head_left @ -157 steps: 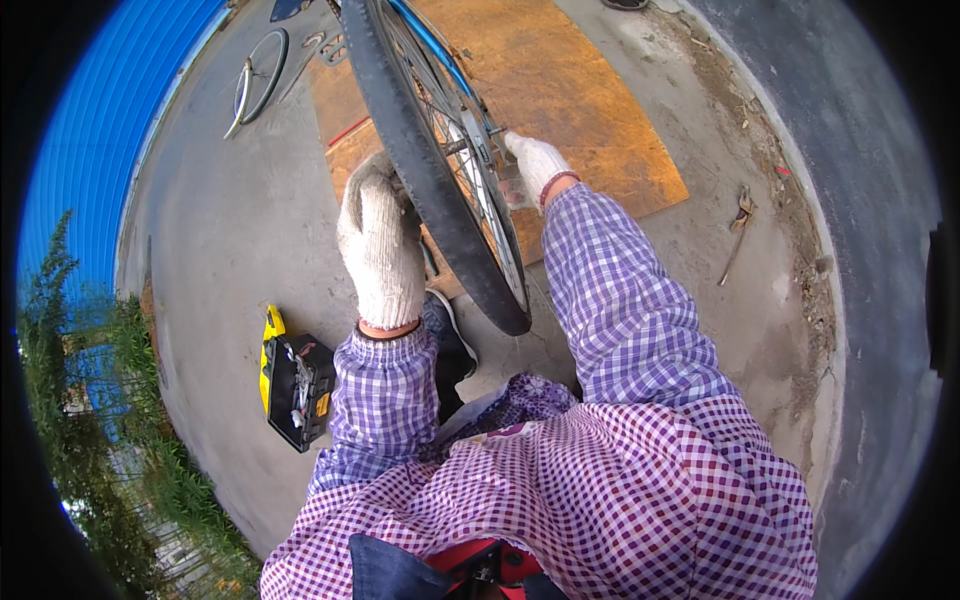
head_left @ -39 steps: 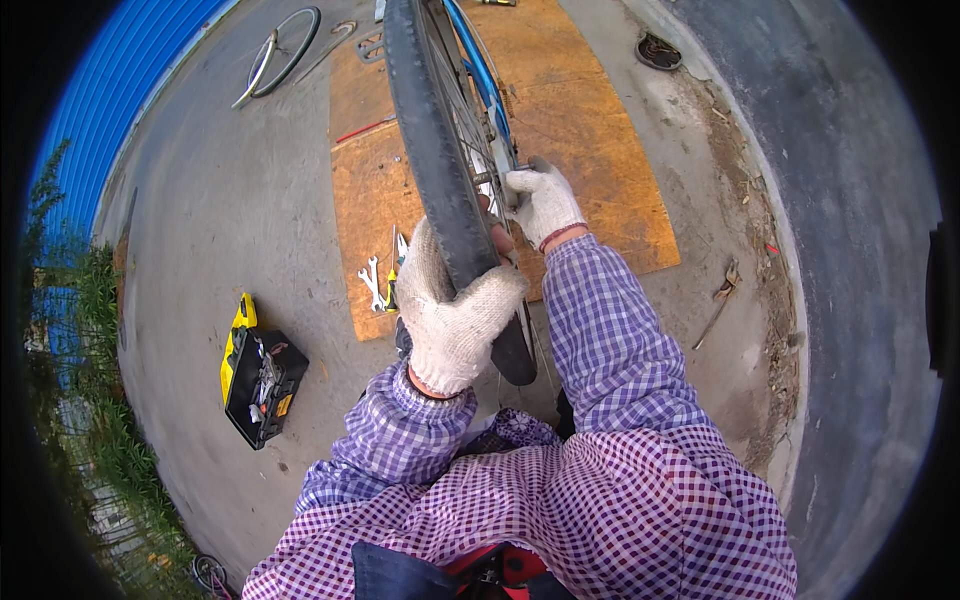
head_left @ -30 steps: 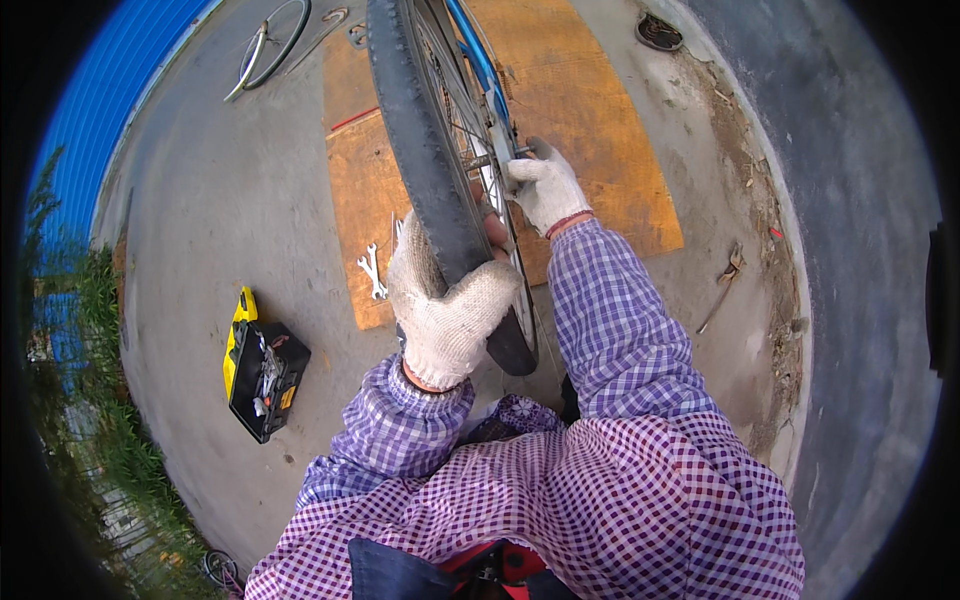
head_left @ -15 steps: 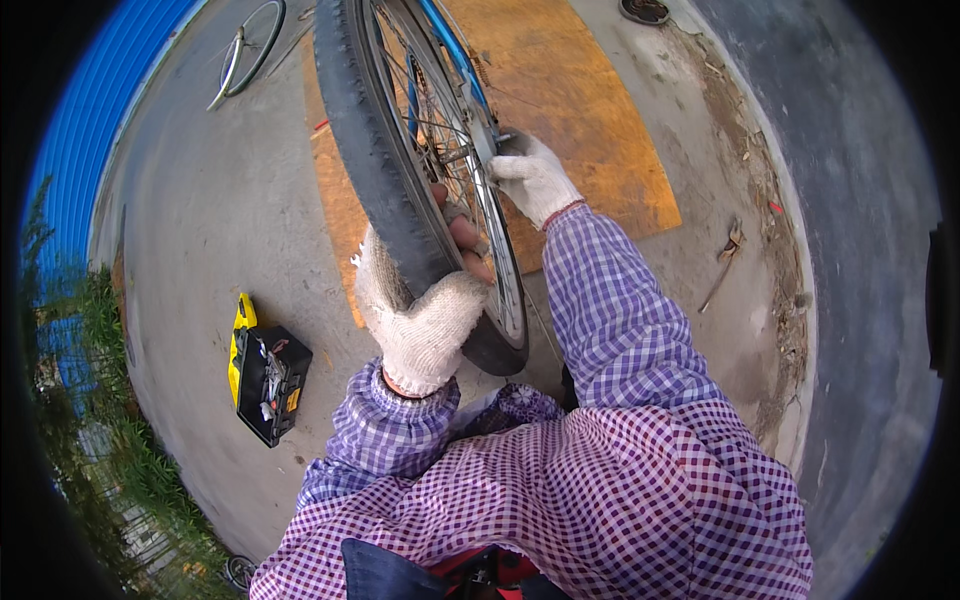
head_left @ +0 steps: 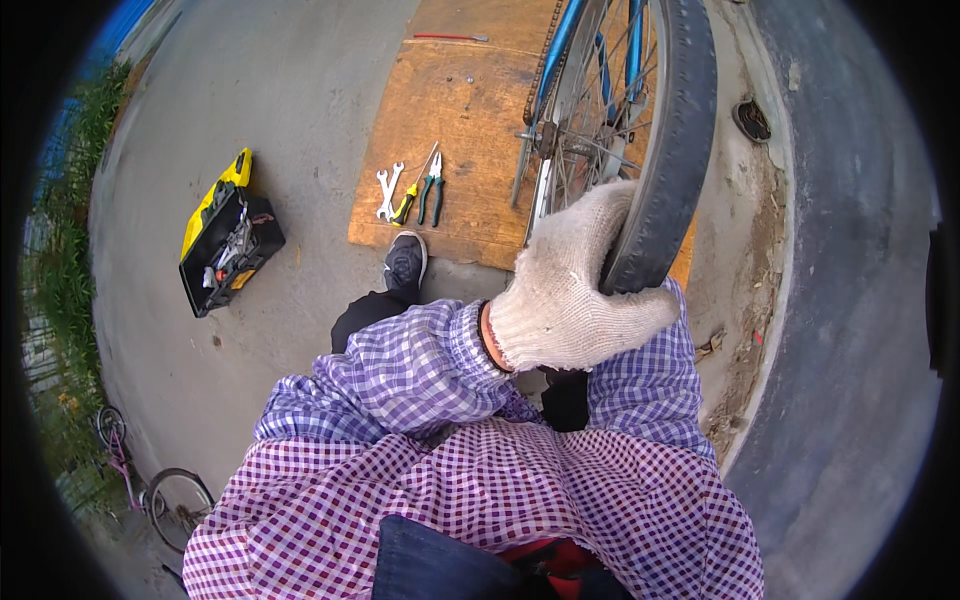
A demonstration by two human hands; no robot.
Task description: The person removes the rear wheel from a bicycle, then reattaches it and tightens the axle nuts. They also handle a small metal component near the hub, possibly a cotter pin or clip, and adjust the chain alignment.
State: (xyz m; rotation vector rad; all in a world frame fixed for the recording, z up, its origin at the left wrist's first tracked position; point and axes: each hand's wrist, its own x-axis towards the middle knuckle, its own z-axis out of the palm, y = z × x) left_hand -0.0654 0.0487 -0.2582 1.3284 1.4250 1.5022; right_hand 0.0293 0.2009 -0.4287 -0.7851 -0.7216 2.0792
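My left hand (head_left: 580,285), in a white knitted glove, is closed around the near end of a bicycle wheel's black tire (head_left: 672,170). Its thumb lies across the bottom of the tread. The wheel stands upright, tipped a little, and its spokes and hub (head_left: 548,138) face left. Blue frame tubes (head_left: 634,48) and a chain (head_left: 550,50) run away from it at the far side. Of my right arm only the checked sleeve (head_left: 650,375) shows, reaching up behind the left glove and tire. The right hand itself is hidden there.
On the wooden board (head_left: 460,105) lie wrenches (head_left: 388,190), a yellow-handled screwdriver (head_left: 405,203), pliers (head_left: 432,190) and a thin red tool (head_left: 450,38). An opened black-and-yellow toolbox (head_left: 235,240) is at left. Another bicycle (head_left: 170,505) stands lower left; a dark round object (head_left: 751,120) lies right.
The view has swung, so the wheel now appears farther right and shows its other side. My right hand, earlier at the axle, has gone out of sight. My left hand still grips the tire.
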